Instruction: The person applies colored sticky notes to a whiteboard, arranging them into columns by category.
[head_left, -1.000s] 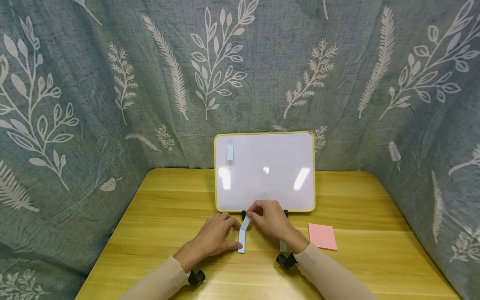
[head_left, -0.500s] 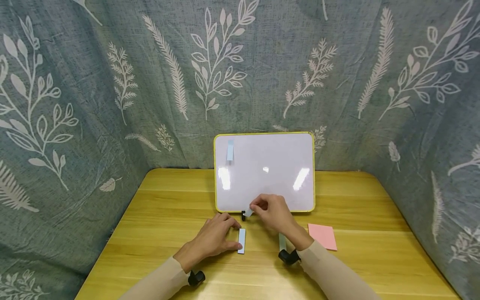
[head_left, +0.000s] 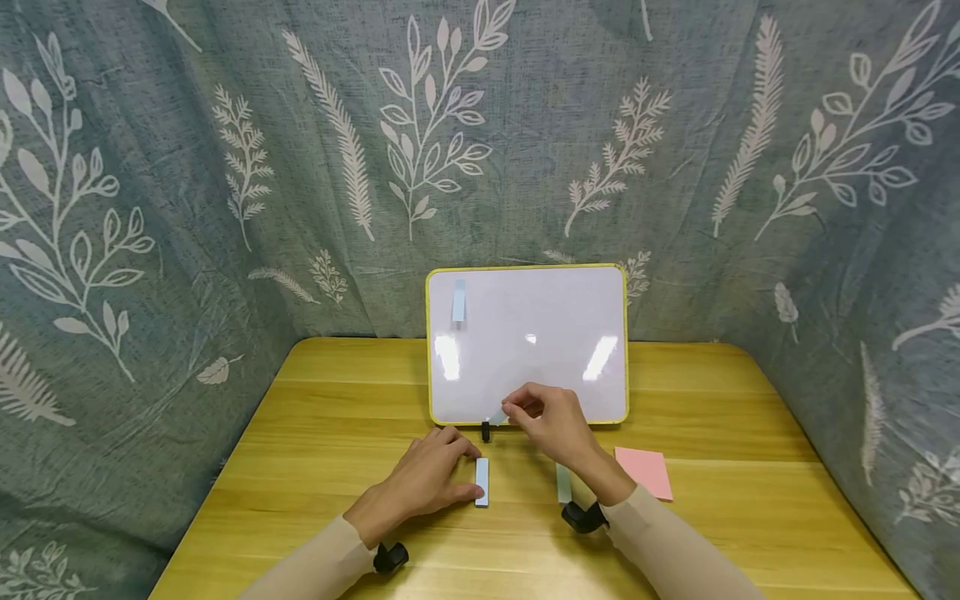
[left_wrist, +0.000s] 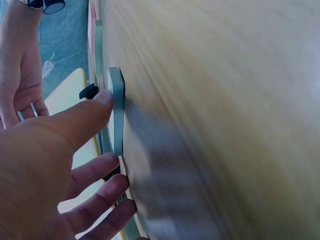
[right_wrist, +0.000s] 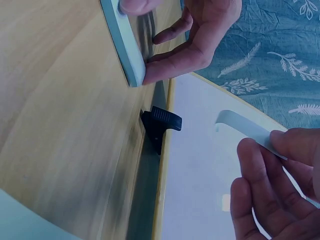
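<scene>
A narrow light-blue sticky note pad (head_left: pixel 482 482) lies on the table in the head view. My left hand (head_left: pixel 427 475) presses it with the thumb near one end, while the index fingertip is right at the other end, as the left wrist view shows. My right hand (head_left: pixel 551 423) pinches a single light-blue sticky note (right_wrist: pixel 245 125) between thumb and index finger. The note's free end curls in front of the whiteboard (head_left: pixel 525 333), close over the lower frame. Another light-blue sticky note (head_left: pixel 458 302) hangs on the board's upper left.
To the right lies a square pink sticky note pad (head_left: pixel 643 473). A narrow green pad (head_left: pixel 563 483) sits by the right forearm, partly hidden by the wrist camera. A black clip foot (right_wrist: pixel 162 120) supports the board's lower edge on the wooden table (head_left: pixel 337 400).
The right hand has peeled the note off the blue pad and carried it up and slightly right to the board's lower edge. The left hand has stayed on the pad.
</scene>
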